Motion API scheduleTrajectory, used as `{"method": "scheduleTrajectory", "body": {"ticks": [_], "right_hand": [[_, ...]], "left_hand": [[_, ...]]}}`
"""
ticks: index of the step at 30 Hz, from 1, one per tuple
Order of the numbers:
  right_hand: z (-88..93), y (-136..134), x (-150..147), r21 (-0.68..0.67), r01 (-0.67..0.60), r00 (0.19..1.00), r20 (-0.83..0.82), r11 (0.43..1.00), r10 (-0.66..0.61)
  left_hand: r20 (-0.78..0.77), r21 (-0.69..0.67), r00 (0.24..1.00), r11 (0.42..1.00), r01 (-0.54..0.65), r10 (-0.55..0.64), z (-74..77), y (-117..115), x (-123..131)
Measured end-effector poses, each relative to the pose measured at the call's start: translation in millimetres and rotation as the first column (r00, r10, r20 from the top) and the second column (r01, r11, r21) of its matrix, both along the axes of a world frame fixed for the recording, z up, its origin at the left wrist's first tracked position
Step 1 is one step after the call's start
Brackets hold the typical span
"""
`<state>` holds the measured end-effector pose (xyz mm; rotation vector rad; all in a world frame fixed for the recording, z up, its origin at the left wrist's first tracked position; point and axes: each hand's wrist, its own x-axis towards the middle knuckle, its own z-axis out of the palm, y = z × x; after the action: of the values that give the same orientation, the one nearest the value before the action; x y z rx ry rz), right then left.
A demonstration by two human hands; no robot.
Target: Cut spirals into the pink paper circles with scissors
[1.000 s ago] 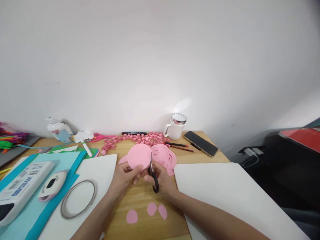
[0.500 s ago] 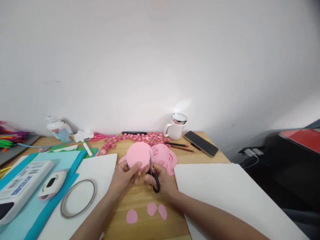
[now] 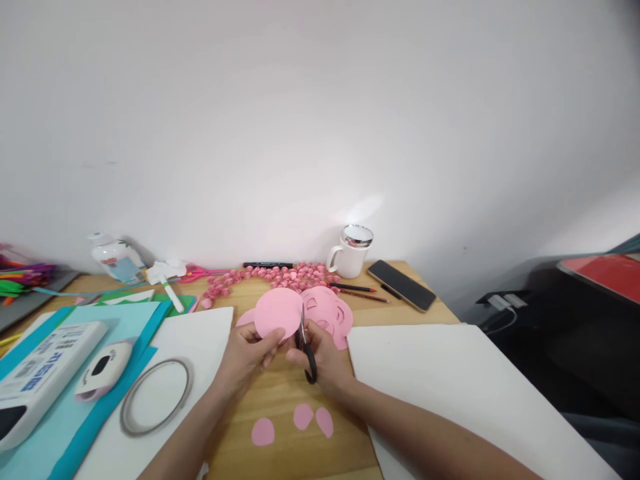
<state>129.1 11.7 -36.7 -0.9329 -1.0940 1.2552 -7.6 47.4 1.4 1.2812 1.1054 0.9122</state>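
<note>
A round pink paper disc is pinched at its lower edge by my left hand, thumb on top. My right hand grips black-handled scissors, whose blades point up at the disc's right edge. Behind my right hand lies a pile of pink paper with curved cuts. Nearer to me on the wooden table are three small pink paper pieces.
Rolled pink paper buds, pencils, a white mug and a phone lie behind. White boards flank my arms. A tape ring, a white box and a bottle are at left.
The disc has tilted a little flatter between my hands. The scissors have shifted slightly and their blades look closer to upright at its right edge.
</note>
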Motion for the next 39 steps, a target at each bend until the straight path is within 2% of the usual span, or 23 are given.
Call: {"method": "scheduleTrajectory", "body": {"ticks": [12,19,25,30,39], "right_hand": [[-0.6,-2.0,-0.5,-0.052,-0.004,1.000,0.026,0.999,0.006],[-5.3,-2.2,-2.7,-0.105,-0.029,0.999,0.021,0.994,0.032],[-2.2,-3.5,-1.6,-0.079,-0.069,0.997,0.030,0.994,0.072],[2.2,-3.0,0.0,-0.032,-0.020,1.000,0.015,0.999,0.020],[1.7,-2.8,0.7,-0.036,-0.025,0.999,0.026,0.999,0.026]], "left_hand": [[0.055,0.002,0.998,1.000,-0.002,0.002,1.1,0.7,-1.6],[0.153,-0.063,0.988,0.998,-0.008,0.017,1.4,0.2,0.9],[0.041,-0.005,0.997,0.998,-0.068,0.068,-1.4,-1.4,0.6],[-0.019,0.014,0.999,0.999,-0.032,0.032,0.0,-1.4,0.1],[-0.024,0.001,1.000,1.000,-0.002,0.002,1.1,-0.8,-1.6]]}}
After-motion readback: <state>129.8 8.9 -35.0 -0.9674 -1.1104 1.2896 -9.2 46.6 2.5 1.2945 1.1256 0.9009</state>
